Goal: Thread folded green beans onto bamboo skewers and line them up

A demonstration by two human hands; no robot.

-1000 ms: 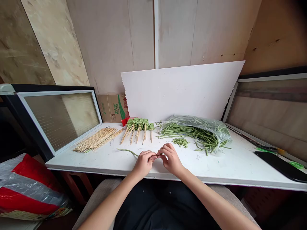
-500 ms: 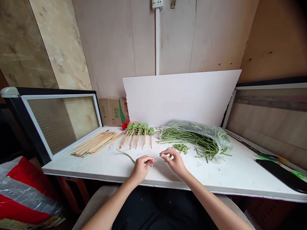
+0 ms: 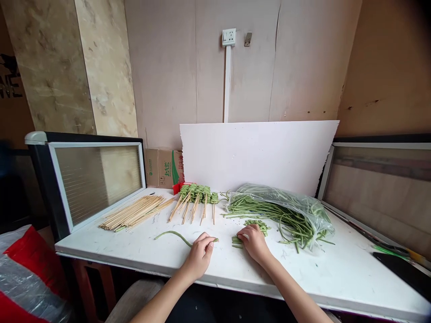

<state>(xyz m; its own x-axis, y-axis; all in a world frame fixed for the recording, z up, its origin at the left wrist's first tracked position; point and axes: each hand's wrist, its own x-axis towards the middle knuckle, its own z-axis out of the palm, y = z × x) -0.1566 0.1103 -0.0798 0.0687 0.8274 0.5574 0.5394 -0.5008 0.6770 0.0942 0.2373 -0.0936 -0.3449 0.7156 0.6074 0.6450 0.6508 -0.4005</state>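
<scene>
My left hand (image 3: pixel 201 253) is closed round a long green bean (image 3: pixel 173 233), whose tail curves out to the left over the white table (image 3: pixel 141 253); its tip pokes out at my fingertips. My right hand (image 3: pixel 253 241) has its fingers pressed together over several short bean pieces (image 3: pixel 237 242) lying side by side; whether it grips one is hidden. Just behind that hand is a heap of small bean bits (image 3: pixel 261 225). Farther back, skewered beans (image 3: pixel 198 192) are stacked with their sticks toward me.
Loose bamboo skewers (image 3: pixel 134 213) lie at the left. A clear plastic bag (image 3: pixel 286 197) of long beans is at the back right. A black phone (image 3: pixel 400 269) and scissors (image 3: pixel 395 250) lie at the right edge. A white board (image 3: pixel 256 154) stands behind.
The view has tilted up. My right hand has moved away from my left and down over the short pieces, which now show at its fingertips. The bean tip now shows beyond my left fingers.
</scene>
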